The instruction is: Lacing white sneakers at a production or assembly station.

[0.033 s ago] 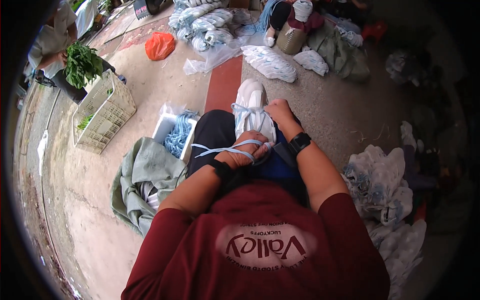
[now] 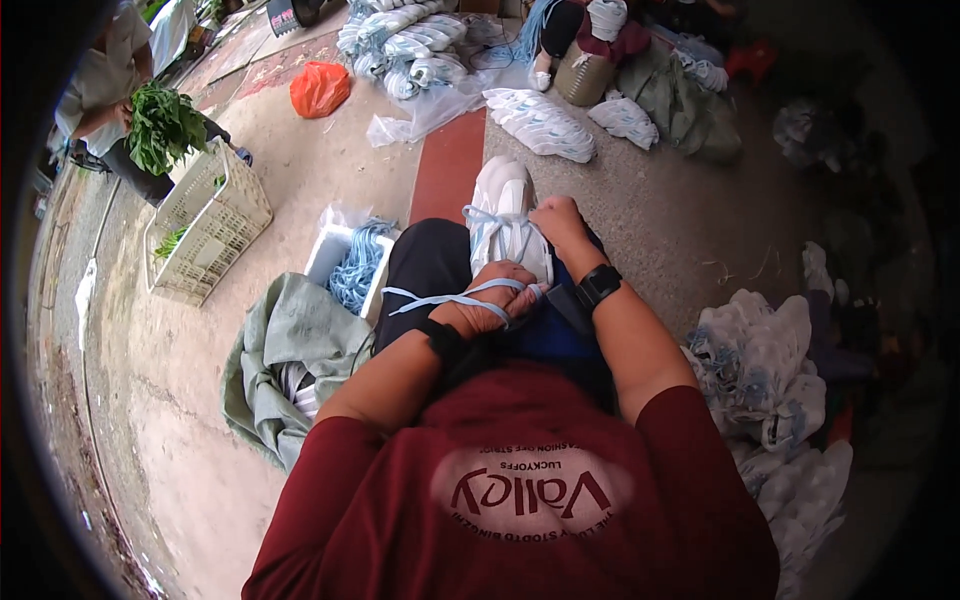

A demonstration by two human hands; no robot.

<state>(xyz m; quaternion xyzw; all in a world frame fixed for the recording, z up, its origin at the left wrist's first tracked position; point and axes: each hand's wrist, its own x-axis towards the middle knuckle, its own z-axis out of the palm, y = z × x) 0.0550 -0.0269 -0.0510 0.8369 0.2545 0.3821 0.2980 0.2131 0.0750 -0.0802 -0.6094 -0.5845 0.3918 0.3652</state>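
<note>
Has a white shoe (image 2: 505,190) over the lap in the middle of the frame, toe toward the top, with a pale blue shoelace (image 2: 428,299) running across its front. Closes the left hand (image 2: 500,292) over the lower part of the shoe, with fingers curled around the shoelace and a loose stretch trailing across the wrist toward the left. Curls the right hand (image 2: 562,228) shut at the shoe's right edge, slightly higher in the frame, with the shoelace pinched at its bunched fingertips. Wears a dark band (image 2: 600,287) on each wrist and a maroon shirt (image 2: 400,520) across the lower middle.

Just left of the knees, a white box (image 2: 322,255) with a tangle of blue laces (image 2: 358,275) inside; below it, a grey-green sack (image 2: 300,320) with something striped showing at its opening. Farther left, a pale slatted crate (image 2: 225,245) with greens inside, and beside it, at upper left, another person (image 2: 110,75) with a leafy bunch (image 2: 165,128) in hand. Near the top, an orange-red bag (image 2: 320,90), a heap of white and blue shoes (image 2: 405,45) and, right of centre, a row of white shoes (image 2: 540,125). At lower right, more pale shoes (image 2: 755,340) in a pile.
</note>
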